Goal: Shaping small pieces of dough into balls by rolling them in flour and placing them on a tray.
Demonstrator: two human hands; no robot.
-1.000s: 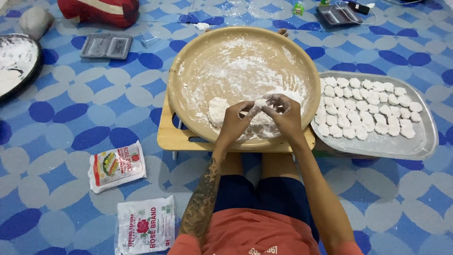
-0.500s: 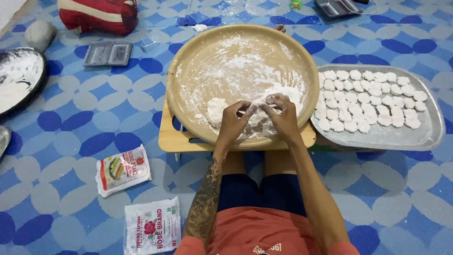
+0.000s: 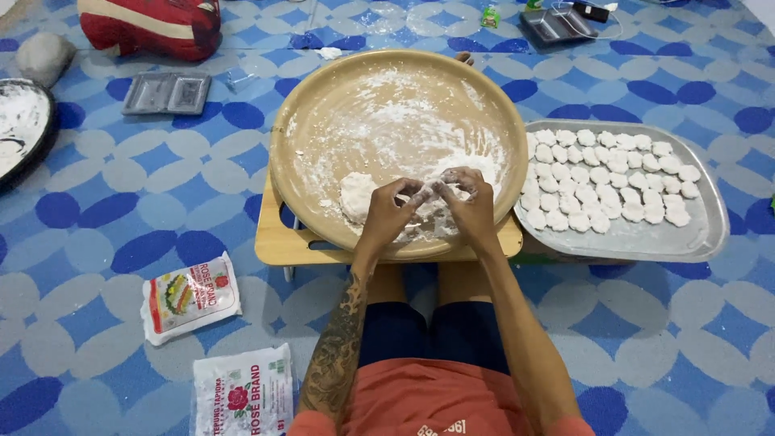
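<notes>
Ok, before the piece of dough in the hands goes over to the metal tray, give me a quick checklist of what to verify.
1. Piece held: left hand and right hand meet over the round wooden tray, pinching a small dough piece. Ok.
2. Piece's shape: hidden by fingers. Cannot tell.
3. Room on the metal tray: bare strip along the near and right edges. Ok.
4. Dough left: a lump lies beside the left hand. Ok.
5. Flour dusting on the wooden tray: plenty. Ok.
6. Low wooden table under the tray sits level. Ok.
</notes>
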